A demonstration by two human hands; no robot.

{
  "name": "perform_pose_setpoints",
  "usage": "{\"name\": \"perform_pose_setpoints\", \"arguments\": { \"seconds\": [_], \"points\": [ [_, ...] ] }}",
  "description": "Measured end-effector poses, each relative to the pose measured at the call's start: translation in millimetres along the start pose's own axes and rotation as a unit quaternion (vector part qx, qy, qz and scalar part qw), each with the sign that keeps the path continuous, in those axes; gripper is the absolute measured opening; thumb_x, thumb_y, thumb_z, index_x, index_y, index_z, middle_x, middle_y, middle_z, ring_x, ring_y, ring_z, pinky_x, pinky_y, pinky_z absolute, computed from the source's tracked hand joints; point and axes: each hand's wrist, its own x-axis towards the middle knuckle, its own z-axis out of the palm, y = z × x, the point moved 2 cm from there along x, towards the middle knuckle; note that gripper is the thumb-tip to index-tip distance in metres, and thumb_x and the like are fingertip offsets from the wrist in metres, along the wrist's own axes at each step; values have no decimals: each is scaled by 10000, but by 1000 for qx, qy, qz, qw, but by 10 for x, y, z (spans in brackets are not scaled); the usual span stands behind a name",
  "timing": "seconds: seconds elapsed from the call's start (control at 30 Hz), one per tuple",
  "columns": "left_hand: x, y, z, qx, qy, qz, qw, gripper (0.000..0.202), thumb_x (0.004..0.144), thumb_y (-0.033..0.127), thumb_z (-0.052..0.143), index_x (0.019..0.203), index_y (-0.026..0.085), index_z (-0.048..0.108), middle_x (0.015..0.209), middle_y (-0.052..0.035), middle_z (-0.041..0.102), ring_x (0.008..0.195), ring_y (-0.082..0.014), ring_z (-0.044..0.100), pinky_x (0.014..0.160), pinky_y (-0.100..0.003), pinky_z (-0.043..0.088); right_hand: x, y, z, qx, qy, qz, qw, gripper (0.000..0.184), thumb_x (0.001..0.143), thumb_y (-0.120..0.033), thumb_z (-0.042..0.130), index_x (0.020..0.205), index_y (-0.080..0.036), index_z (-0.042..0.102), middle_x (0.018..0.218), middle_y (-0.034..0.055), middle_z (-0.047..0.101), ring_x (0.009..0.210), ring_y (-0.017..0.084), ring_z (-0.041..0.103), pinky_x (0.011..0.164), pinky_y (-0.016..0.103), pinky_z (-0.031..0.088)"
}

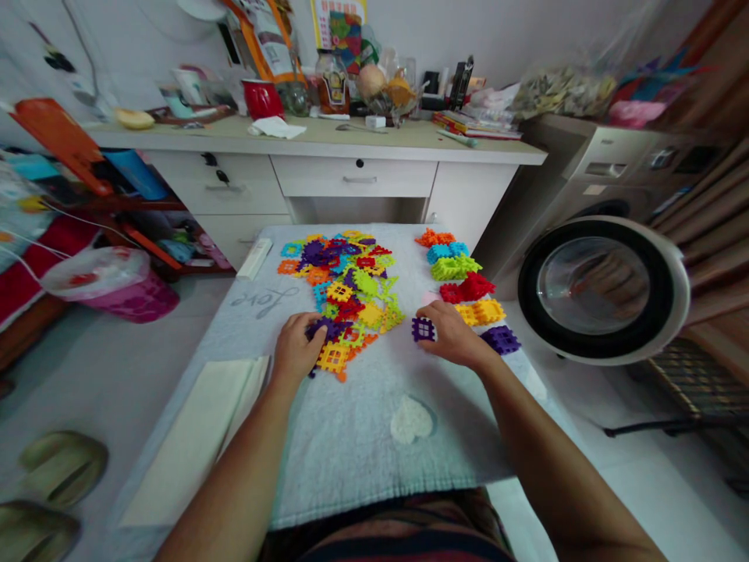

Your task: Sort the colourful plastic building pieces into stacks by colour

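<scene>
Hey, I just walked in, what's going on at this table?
Someone is handling colorful plastic pieces with both hands. The right hand holds a purple square with a window shape, and the left hand is on a purple piece in the mixed pile; whether it grips it is unclear. Along the table's right side, pieces sit grouped by color, far to near: orange, blue, green, red, yellow and purple.

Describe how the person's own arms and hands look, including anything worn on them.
The left hand and right hand are ungloved. The left forearm and right forearm show no sleeve, watch, bracelet or cable. Dark striped clothing shows at the bottom edge.
</scene>
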Motion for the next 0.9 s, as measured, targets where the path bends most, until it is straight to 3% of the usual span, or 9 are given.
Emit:
{"name": "perform_pose_setpoints", "arguments": {
  "seconds": [0.17,0.37,0.7,0.9],
  "points": [
    [-5,-1,3,-2,0,-2,1000,269,817,357,544,1012,215,661,1053,-79,667,1041,-248,637,1007,-413,500,-433,432,-296,-69,-24,-2,997,457,749,-279,714,1201,-246,657,1329,121,556,1226,335,486,1047,517,367],
    [-2,-14,4,5,0,3,1000,295,819,371,540,1022,199,668,1046,-89,663,1044,-253,634,1009,-417,497,-679,671,-328,-155,-33,14,987,511,728,-290,756,1233,-294,680,1484,113,470,1405,412,320,1128,643,228],
    [-17,1,-4,8,2,3,1000,273,826,361,548,1016,205,667,1046,-81,657,1052,-246,630,1018,-415,493,-679,726,-245,-172,-51,44,983,533,741,-280,754,1270,-292,683,1493,142,464,1417,430,314,1132,671,203],
    [4,-10,-9,16,38,13,999,254,831,366,551,981,204,676,1049,-85,660,1093,-256,606,1053,-431,464,-572,389,-334,-108,-14,15,994,545,770,-315,749,1303,-258,650,1497,149,457,1394,399,366,1135,625,270]
  ]
}}
